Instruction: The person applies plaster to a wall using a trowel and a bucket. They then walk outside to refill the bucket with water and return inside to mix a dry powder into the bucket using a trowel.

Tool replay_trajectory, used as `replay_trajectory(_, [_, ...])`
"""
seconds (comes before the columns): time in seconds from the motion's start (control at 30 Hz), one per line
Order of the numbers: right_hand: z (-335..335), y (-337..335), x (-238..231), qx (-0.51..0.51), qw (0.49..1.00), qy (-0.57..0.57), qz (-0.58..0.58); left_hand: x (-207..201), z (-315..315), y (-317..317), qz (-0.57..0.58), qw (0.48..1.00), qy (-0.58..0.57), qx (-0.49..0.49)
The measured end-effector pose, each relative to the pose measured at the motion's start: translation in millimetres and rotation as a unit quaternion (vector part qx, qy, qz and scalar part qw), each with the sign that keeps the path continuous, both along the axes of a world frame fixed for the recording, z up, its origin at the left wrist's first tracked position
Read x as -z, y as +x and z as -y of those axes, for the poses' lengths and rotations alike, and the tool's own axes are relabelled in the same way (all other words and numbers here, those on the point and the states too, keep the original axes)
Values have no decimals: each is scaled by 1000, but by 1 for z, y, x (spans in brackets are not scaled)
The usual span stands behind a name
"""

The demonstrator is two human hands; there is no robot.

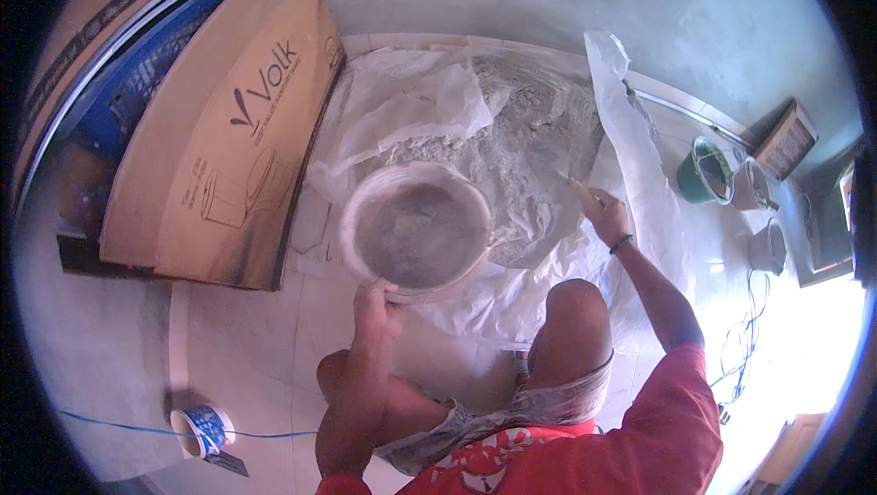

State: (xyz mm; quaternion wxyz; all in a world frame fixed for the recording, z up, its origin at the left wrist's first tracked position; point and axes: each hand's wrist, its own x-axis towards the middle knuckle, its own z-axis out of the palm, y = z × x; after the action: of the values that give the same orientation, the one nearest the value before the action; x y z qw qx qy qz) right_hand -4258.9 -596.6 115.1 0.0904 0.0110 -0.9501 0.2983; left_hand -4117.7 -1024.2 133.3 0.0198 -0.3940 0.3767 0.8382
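My left hand (376,307) is closed on the near rim of a wide round basin (350,237). A grey, wet-looking mix (416,230) covers the inside of the basin. In my right hand (607,219) is a trowel (582,194) with a pale handle, its blade pointing away from me and hard to make out against the grey. Below and beyond it spreads a heap of grey cement-like powder (525,162), just right of the basin. The powder lies on a crumpled white plastic sheet (402,93).
A large cardboard box (233,157) leans at the left. By the right wall stand a green bucket (705,172), a second pail (753,186) and a small tub (768,248). Cables (744,340) trail over the tiles. A blue-and-white container (203,429) sits at lower left.
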Motion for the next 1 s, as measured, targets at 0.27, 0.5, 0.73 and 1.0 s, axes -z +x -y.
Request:
replay_trajectory(0.27, [-27, 47, 72, 135, 985, 78, 76, -10, 22, 18, -34, 997, -35, -60])
replay_trajectory(0.5, [-3, 69, 131, 61, 995, -36, 71, -8, 39, 26, 32, 995, -45, -89])
replay_trajectory(0.73, [17, 50, 144, 69, 983, -144, 93, 3, 45, 31, 38, 995, -70, -57])
replay_trajectory(1.0, [-1, 38, 130, 53, 975, -185, 111, 11, 29, 23, -4, 999, -15, -39])
